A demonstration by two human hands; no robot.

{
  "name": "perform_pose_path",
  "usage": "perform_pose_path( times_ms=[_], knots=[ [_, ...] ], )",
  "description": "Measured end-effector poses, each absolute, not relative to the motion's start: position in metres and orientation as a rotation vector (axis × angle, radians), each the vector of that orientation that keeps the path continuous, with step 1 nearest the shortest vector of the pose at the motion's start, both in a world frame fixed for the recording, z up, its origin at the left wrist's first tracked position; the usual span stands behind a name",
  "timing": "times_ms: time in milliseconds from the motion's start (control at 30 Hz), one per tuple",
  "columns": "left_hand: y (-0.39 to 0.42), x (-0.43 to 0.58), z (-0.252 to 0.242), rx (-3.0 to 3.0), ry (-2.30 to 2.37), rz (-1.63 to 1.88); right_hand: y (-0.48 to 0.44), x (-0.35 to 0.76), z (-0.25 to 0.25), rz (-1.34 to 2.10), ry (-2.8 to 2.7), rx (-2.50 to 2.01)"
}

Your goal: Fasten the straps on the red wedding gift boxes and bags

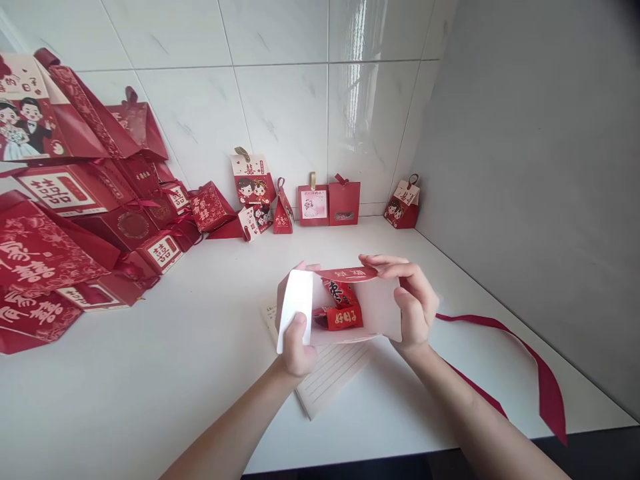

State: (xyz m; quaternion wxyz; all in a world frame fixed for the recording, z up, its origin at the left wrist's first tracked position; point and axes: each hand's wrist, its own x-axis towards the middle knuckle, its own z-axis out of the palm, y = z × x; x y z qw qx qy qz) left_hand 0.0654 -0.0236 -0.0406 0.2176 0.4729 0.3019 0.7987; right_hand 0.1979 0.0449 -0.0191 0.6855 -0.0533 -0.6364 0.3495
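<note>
Between my hands is a red gift box (377, 308) with a white inside, its open side facing me. Several red candy packets (345, 317) lie inside it. My left hand (299, 347) grips the left end, the thumb pressed on a white flap (299, 293). At the other end, my right hand (417, 303) holds the box with fingers over the top edge and the thumb by the right side. Beneath the box lies a lined paper pad (333, 380), partly covered. A dark red ribbon (537, 360) curls on the table beside my right forearm.
Many red gift boxes (115, 227) are piled along the left of the white table (200, 373). Smaller boxes (314, 205) stand against the tiled wall (280, 113), and one box (403, 203) sits in the corner. A grey panel (525, 187) bounds the right side.
</note>
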Motion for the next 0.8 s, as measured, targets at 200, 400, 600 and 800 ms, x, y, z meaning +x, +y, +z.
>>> perform_pose_path(
  times_ms=[200, 400, 600, 800],
  knots=[
    [-0.017, 0.063, -0.031, 1.052, 0.945, 2.168, 0.043, 0.201, -0.013, 0.736, -1.53, -0.102],
    [-0.011, 0.065, -0.02, 0.688, 0.909, 2.071, 0.054, 0.201, -0.017, 0.937, -1.556, -0.293],
    [-0.015, 0.069, -0.019, 0.665, 0.916, 2.082, 0.052, 0.201, -0.013, 0.907, -1.599, -0.368],
    [-0.01, 0.064, -0.018, 0.478, 0.947, 2.062, 0.054, 0.197, -0.011, 1.256, -1.302, -0.509]
  ],
)
